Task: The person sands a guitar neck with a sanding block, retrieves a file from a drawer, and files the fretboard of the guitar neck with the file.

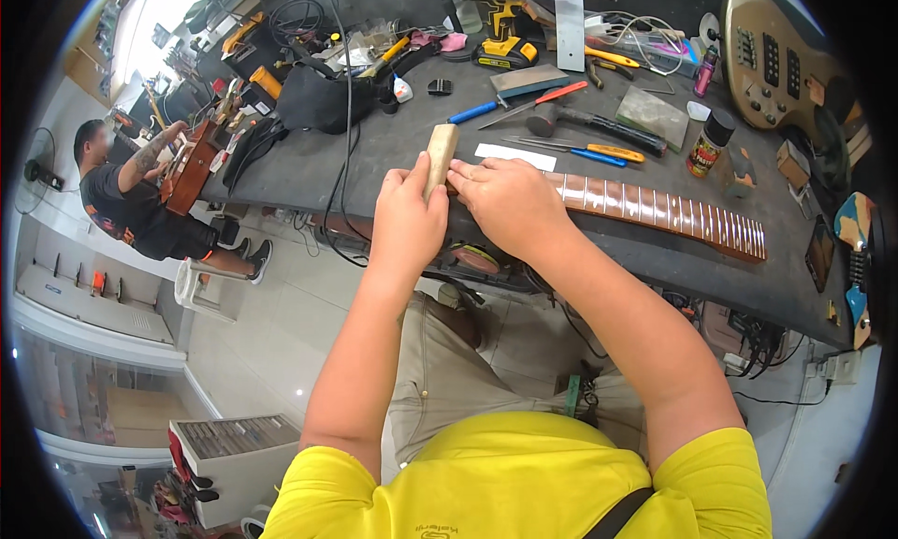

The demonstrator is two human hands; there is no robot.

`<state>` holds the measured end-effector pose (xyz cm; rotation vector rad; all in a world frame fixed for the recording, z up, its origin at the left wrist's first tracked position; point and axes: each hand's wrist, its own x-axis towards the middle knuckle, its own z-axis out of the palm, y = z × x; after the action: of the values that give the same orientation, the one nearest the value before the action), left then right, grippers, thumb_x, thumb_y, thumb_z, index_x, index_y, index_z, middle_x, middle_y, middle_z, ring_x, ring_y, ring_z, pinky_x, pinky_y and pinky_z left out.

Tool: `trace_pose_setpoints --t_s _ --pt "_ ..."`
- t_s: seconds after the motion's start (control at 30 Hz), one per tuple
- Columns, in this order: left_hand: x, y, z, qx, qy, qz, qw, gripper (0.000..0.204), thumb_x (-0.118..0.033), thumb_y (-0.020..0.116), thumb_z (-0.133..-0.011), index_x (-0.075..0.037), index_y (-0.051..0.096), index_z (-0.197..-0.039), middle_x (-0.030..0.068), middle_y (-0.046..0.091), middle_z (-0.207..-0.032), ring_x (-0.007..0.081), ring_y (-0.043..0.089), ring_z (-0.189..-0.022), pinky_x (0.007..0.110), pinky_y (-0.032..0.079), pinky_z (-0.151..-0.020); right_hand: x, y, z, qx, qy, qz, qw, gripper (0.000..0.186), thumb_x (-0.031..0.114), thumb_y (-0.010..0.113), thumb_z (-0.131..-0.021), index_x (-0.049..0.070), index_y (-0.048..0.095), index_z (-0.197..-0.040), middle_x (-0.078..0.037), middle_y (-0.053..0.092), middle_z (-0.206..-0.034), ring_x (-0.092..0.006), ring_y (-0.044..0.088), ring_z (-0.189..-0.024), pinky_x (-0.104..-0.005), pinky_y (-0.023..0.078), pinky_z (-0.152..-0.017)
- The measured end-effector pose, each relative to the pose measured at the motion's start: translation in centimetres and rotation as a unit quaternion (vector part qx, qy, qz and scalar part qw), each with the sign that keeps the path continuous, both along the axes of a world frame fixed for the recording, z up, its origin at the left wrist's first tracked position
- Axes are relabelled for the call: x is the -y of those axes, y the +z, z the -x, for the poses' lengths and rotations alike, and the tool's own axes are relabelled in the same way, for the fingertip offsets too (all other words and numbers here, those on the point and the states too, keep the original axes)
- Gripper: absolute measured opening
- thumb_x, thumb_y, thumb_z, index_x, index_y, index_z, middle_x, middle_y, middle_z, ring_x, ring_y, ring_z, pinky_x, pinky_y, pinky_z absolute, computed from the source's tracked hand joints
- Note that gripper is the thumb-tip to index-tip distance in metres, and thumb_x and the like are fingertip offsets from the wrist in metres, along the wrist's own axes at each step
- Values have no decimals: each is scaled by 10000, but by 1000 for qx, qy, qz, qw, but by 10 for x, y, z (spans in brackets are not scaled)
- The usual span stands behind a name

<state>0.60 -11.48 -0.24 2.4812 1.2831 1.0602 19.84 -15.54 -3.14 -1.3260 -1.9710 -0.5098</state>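
My left hand (410, 210) is closed around a pale wooden block (443, 150), whose upper end sticks up past my fingers. Right beside it, my right hand (510, 197) curls over the left end of a guitar neck (664, 211). That end is hidden under my fingers. The neck has a brown fretboard with shiny metal frets and lies along the bench's near edge, reaching out to the right. A white strip (514, 156) lies just behind my right hand. Past it are slim tools with a blue handle (599, 156) and an orange handle (617, 152).
On the dark bench (412, 118) stand a hammer (599, 127), a sharpening stone (652, 116), a spray can (711, 142) and a yellow cordless drill (508, 43). A guitar body (781, 57) leans at the far right. A black cable (348, 99) hangs at left. Another person (131, 188) works far left.
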Motion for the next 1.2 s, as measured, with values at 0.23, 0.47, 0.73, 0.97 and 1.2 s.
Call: trace_pose_setpoints --t_s 0.23,0.47,0.73,0.97,1.2 --pt "37 -19 28 10 -26 16 999 536 -112 736 -1024 12 662 -1540 226 727 -1178 363 726 -1088 422 576 -955 3 -4 -5 -23 -23 19 999 320 169 753 -944 62 837 -1233 -39 837 -1271 -244 771 -1011 -404 615 -888" --pt "5 26 17 430 -91 367 820 565 -134 589 -1118 14 506 -1657 138 708 -1213 128 574 -666 281 459 -579 6 3 -3 -68 5 47 997 348 175 809 -932 68 812 -1263 -51 832 -1256 -276 772 -1103 -426 613 -991" --pt "33 11 80 634 -286 607 384 456 -258 451 -1187 52 540 -1509 292 676 -1395 228 650 -757 332 573 -627 15 23 -10 -237 63 12 969 363 132 790 -968 22 758 -1312 -150 792 -1292 -315 753 -1148 -423 593 -1023" --pt "52 14 87 558 -355 619 423 561 -267 455 -1180 96 422 -1607 349 644 -1403 291 768 -776 322 669 -607 36 63 13 -548 222 206 780 549 372 836 -1041 -3 678 -1409 -123 768 -1177 -156 742 -941 -353 612 -822" --pt "62 23 79 538 -419 610 403 715 -339 481 -1151 160 358 -1648 403 583 -1504 337 782 -1009 415 687 -844 51 64 23 -663 266 329 618 365 367 840 -1052 55 744 -1217 -14 752 -966 -83 660 -723 -270 571 -655"
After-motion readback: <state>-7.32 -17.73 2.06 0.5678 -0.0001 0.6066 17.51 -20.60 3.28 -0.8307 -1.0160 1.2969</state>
